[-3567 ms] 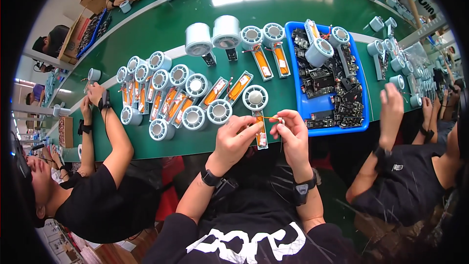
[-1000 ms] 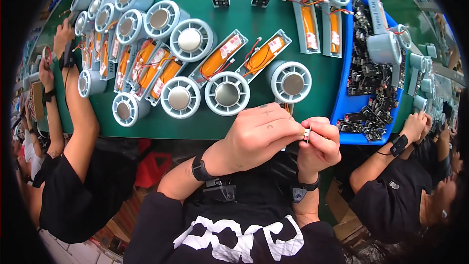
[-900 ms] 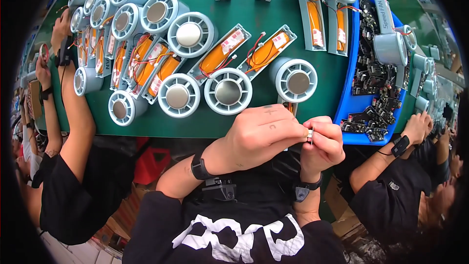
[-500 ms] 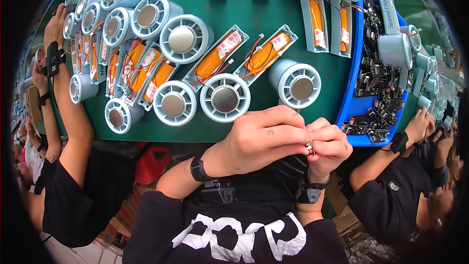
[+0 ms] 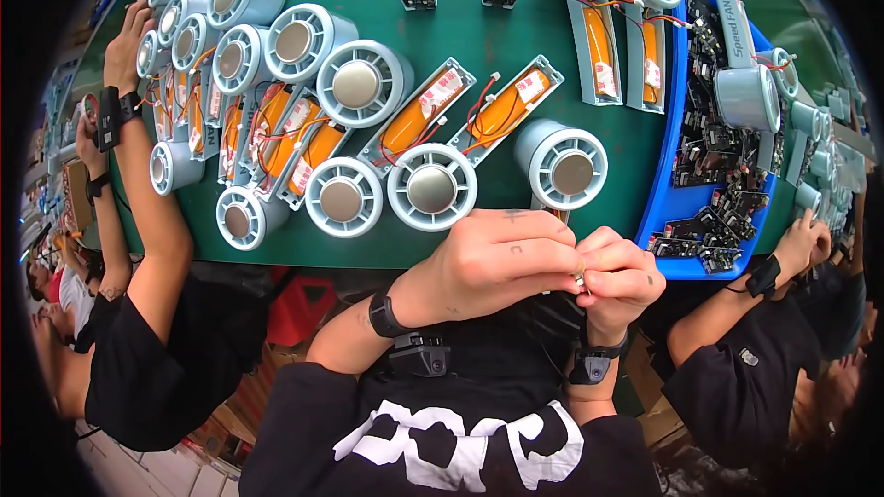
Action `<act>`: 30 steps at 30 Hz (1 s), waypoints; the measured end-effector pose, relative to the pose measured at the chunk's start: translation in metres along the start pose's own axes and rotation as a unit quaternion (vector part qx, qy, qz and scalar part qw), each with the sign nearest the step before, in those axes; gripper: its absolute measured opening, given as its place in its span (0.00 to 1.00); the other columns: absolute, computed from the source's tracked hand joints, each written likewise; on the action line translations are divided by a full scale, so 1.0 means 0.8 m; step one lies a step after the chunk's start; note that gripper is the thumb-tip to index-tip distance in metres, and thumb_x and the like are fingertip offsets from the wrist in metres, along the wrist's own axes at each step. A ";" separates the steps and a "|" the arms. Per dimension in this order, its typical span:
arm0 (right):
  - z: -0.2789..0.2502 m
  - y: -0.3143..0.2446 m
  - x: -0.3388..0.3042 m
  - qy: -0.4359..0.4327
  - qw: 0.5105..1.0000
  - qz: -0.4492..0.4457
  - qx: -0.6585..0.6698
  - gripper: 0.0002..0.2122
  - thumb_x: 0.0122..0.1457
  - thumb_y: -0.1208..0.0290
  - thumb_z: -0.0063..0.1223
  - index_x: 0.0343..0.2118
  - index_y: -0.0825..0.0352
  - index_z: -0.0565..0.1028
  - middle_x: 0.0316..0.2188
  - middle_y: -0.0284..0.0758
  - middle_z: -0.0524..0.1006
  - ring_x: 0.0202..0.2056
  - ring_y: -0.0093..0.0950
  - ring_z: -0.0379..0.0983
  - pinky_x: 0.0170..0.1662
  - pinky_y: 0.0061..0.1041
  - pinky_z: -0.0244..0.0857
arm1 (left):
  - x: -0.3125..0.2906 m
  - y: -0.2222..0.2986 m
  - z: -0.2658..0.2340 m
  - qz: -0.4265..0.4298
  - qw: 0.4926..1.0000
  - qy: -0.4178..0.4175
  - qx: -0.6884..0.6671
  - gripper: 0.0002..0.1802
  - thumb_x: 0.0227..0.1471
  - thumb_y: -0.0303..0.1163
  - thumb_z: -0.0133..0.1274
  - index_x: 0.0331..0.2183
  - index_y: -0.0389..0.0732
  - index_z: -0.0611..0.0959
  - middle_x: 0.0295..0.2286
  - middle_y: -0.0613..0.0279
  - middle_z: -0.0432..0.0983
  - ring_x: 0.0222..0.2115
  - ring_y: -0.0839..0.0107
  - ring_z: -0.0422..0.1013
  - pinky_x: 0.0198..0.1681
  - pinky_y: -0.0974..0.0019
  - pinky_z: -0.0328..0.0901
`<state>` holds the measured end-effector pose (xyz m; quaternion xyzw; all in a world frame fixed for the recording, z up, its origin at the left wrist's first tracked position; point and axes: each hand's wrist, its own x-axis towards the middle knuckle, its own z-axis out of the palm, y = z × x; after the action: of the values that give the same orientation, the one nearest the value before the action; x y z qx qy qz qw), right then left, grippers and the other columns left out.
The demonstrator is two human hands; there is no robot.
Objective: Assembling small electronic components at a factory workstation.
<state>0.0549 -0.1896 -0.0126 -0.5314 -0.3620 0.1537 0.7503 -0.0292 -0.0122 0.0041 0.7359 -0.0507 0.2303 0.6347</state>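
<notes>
A small pale piece, too tiny and too covered for its kind or long axis to be told, sits where two sets of fingertips meet, just past the front edge of a green worktable. The left hand reaches in from its own side, knuckles up, fingers drawn together in a narrow pinch on the piece. The right hand closes on it from the opposite side, fingers curled and thumb near the tips; neither hand leads, as both touch it.

Straight beyond the fingertips stands a light-blue fan unit, its round head facing up toward the wearer. Only a sliver of its handle shows behind the left hand, the nearer of the two, so its full line cannot be traced.

To the left, two open handles with orange cells lie slantwise beside more round-headed fan units. Past the right hand, a blue tray holds black circuit boards. Co-workers' arms flank the wearer on both sides.
</notes>
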 end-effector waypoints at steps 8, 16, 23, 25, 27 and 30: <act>0.003 0.003 -0.001 0.017 1.000 -0.016 -0.016 0.10 0.52 0.73 0.70 0.34 0.71 0.81 0.32 0.41 0.81 0.30 0.33 0.79 0.32 0.28 0.73 | 0.002 0.014 0.004 -0.016 0.999 0.009 0.036 0.16 0.40 0.24 0.71 0.35 0.35 0.86 0.31 0.57 0.80 0.28 0.66 0.78 0.30 0.68 0.73; 0.040 -0.012 -0.008 0.202 0.971 0.109 0.060 0.12 0.64 0.67 0.60 0.42 0.71 0.76 0.40 0.42 0.77 0.31 0.27 0.76 0.32 0.25 0.70 | -0.029 0.025 0.024 -0.071 0.968 0.149 0.190 0.15 0.44 0.18 0.68 0.37 0.36 0.85 0.32 0.54 0.81 0.29 0.66 0.78 0.32 0.68 0.74; 0.037 -0.010 -0.023 0.227 0.963 0.090 0.113 0.11 0.61 0.83 0.57 0.46 0.73 0.75 0.46 0.40 0.74 0.42 0.26 0.76 0.41 0.23 0.73 | -0.019 0.005 0.010 0.061 0.979 0.046 0.187 0.16 0.43 0.18 0.66 0.38 0.36 0.84 0.30 0.59 0.81 0.30 0.64 0.77 0.31 0.67 0.73; 0.044 -0.014 -0.026 0.223 0.972 0.075 0.023 0.12 0.60 0.84 0.57 0.47 0.73 0.74 0.44 0.39 0.73 0.40 0.26 0.75 0.43 0.21 0.72 | -0.012 0.004 0.011 0.075 0.977 0.037 0.198 0.16 0.42 0.18 0.67 0.37 0.36 0.85 0.30 0.59 0.81 0.29 0.64 0.77 0.30 0.67 0.73; 0.046 -0.015 -0.031 0.221 0.973 0.065 -0.022 0.12 0.59 0.84 0.57 0.47 0.73 0.74 0.43 0.39 0.73 0.39 0.26 0.75 0.44 0.20 0.71 | -0.007 0.002 0.012 0.095 0.971 0.021 0.217 0.16 0.39 0.17 0.67 0.35 0.38 0.85 0.30 0.59 0.82 0.27 0.65 0.77 0.28 0.67 0.72; 0.047 -0.013 -0.039 0.176 0.973 0.043 -0.140 0.16 0.53 0.86 0.64 0.45 0.72 0.77 0.44 0.39 0.75 0.43 0.28 0.76 0.44 0.24 0.73 | -0.005 0.001 0.011 0.122 0.960 0.016 0.251 0.16 0.38 0.18 0.68 0.35 0.38 0.85 0.30 0.60 0.82 0.26 0.65 0.76 0.27 0.67 0.71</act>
<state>0.0055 -0.1874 -0.0082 -0.6647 -0.2190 0.0377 0.7133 -0.0304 -0.0214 0.0026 0.8563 -0.0708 0.3227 0.3971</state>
